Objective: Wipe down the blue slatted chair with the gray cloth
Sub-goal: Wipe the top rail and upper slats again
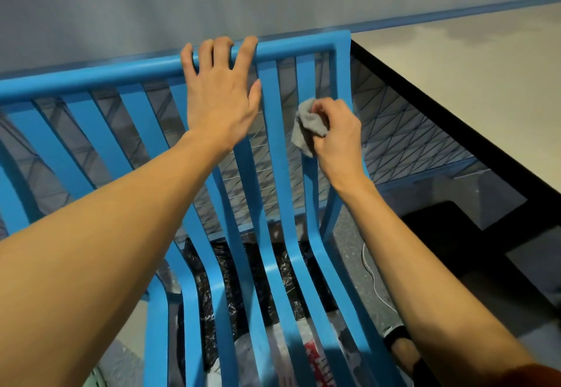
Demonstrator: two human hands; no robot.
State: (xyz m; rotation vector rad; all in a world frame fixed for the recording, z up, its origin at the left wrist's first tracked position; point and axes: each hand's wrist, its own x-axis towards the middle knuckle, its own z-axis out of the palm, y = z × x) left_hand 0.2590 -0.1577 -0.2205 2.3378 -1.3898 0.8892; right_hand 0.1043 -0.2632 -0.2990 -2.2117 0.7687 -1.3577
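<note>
The blue slatted chair [274,150] fills the middle of the head view, its back rising toward a rounded top rail. My left hand [220,95] rests over that top rail with its fingers curled across it. My right hand [337,137] is bunched around the gray cloth [308,127] and presses it against the rightmost back slat, a little below the top rail. Both forearms reach in from the bottom edge.
A dark glass panel with a black frame [431,107] stands just right of the chair, with a pale floor beyond it. Black plastic wrap [230,283] and a white bag with red print [318,362] lie under the seat slats. A white cord [373,280] runs along the floor.
</note>
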